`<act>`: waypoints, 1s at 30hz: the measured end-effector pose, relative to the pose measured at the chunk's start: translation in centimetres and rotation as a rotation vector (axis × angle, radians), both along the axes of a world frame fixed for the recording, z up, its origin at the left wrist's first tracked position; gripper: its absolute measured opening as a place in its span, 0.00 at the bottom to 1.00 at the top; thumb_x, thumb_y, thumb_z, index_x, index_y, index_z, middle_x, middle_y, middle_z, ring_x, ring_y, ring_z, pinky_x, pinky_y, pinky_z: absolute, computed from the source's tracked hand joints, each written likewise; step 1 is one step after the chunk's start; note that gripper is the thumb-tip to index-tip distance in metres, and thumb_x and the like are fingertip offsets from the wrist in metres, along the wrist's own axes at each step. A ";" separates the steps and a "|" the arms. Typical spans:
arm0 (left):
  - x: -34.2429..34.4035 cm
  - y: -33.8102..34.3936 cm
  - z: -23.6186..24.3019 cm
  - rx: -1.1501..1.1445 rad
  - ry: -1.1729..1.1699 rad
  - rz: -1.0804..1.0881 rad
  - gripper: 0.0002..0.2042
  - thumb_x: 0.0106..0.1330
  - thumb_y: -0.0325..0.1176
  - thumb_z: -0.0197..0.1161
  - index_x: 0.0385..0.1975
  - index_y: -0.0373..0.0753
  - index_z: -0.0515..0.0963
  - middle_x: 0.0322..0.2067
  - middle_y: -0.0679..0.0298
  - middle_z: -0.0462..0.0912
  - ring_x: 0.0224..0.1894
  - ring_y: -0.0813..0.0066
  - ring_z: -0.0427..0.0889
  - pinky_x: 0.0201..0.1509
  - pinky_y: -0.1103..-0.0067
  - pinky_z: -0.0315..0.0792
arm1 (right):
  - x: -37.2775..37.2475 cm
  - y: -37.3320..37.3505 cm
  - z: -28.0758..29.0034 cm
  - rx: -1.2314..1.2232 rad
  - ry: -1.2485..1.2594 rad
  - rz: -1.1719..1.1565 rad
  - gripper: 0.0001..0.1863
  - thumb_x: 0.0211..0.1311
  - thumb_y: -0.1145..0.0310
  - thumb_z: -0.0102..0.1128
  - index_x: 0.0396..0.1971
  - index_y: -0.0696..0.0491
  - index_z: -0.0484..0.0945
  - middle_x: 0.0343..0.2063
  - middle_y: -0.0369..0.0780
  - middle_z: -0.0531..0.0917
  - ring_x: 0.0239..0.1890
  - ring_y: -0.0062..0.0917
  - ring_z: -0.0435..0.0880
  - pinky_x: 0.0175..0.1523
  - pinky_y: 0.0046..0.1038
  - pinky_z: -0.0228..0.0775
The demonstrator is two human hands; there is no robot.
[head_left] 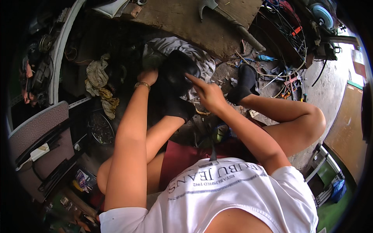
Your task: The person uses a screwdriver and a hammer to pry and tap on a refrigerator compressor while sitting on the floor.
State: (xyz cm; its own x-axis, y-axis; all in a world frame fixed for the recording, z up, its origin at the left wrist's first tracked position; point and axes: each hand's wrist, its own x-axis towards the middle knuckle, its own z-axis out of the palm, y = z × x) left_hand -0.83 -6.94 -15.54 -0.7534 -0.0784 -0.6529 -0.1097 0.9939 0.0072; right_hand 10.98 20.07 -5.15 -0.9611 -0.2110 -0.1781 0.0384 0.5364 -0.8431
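Note:
A black, smooth, rounded object is in front of me, over a grey cloth; its exact kind does not show. At its left side my left hand, with a bracelet on the wrist, is closed on the edge, and its fingertips are partly lost in shadow. From the right my right hand reaches in. Its index finger is stretched out with the tip against the black surface, while the other fingers bend loosely with nothing visible in them.
Beyond the cloth is a wooden board with a hammer-like tool on it. Scattered tools and wires lie to the right, past my dark-socked foot. Crumpled rags and a round container are at left.

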 end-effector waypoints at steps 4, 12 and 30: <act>0.8 0.6 0.3 -0.044 0.011 0.042 0.27 0.67 0.52 0.33 0.51 0.43 0.74 0.54 0.54 0.72 0.55 0.51 0.72 0.57 0.61 0.65 | 3.1 2.1 0.2 0.004 0.019 0.031 0.23 0.60 0.69 0.50 0.57 0.39 0.69 0.24 0.50 0.79 0.26 0.46 0.78 0.31 0.42 0.69; -0.3 0.2 0.4 -0.019 0.057 -0.054 0.24 0.67 0.49 0.33 0.48 0.44 0.75 0.51 0.53 0.75 0.52 0.51 0.74 0.55 0.62 0.68 | -0.9 0.0 0.5 0.105 -0.088 0.099 0.27 0.58 0.75 0.50 0.59 0.39 0.67 0.31 0.53 0.80 0.31 0.46 0.80 0.34 0.40 0.72; 0.0 0.9 1.4 0.018 0.009 0.071 0.28 0.66 0.54 0.33 0.52 0.43 0.73 0.55 0.52 0.72 0.57 0.50 0.70 0.59 0.62 0.63 | 2.8 1.2 -0.5 -0.001 0.079 0.058 0.25 0.58 0.73 0.52 0.56 0.38 0.69 0.30 0.48 0.80 0.27 0.44 0.79 0.31 0.40 0.70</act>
